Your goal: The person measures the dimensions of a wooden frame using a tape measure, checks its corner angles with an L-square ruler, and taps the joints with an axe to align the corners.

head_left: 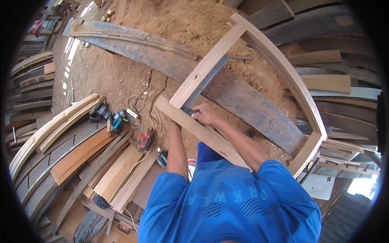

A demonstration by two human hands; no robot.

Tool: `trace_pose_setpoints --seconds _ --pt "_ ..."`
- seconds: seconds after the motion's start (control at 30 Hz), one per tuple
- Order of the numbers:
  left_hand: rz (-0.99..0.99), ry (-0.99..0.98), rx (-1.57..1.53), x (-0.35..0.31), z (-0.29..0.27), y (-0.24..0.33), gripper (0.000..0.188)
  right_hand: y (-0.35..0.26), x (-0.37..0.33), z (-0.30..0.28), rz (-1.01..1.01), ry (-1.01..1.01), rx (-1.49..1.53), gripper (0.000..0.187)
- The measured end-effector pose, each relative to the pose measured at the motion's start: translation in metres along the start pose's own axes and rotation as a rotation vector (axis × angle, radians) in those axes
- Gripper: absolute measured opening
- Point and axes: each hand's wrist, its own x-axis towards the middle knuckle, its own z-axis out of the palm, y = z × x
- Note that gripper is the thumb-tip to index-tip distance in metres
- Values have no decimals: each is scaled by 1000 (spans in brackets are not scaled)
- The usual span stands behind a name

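A large rectangular wooden frame (279,69) of pale planks is held tilted over the sawdust floor. My left hand (171,121) grips the near rail (210,137) from below, close to its left corner, and the rail hides its fingers. My right hand (206,114) lies on top of the same rail at the corner joint with the left stile (206,65). Its fingers are closed on a small dark object (190,111) pressed against the wood; I cannot tell what it is. Both forearms reach out from my blue shirt.
A long grey weathered plank (251,105) lies under the frame. To the left are stacked planks (73,154), a teal power tool (117,120), a red one (145,139), a black one (97,111) and loose cables (156,101). Dark boards (324,52) are piled at the right.
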Motion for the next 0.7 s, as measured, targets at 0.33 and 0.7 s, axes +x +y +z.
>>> trace_pose_setpoints --seconds 0.33,0.7 --pt "584 194 735 -35 29 66 49 -3 -54 -19 -62 166 19 27" --pt "-289 -1054 338 -170 189 8 79 -44 -180 -89 -312 881 -189 27"
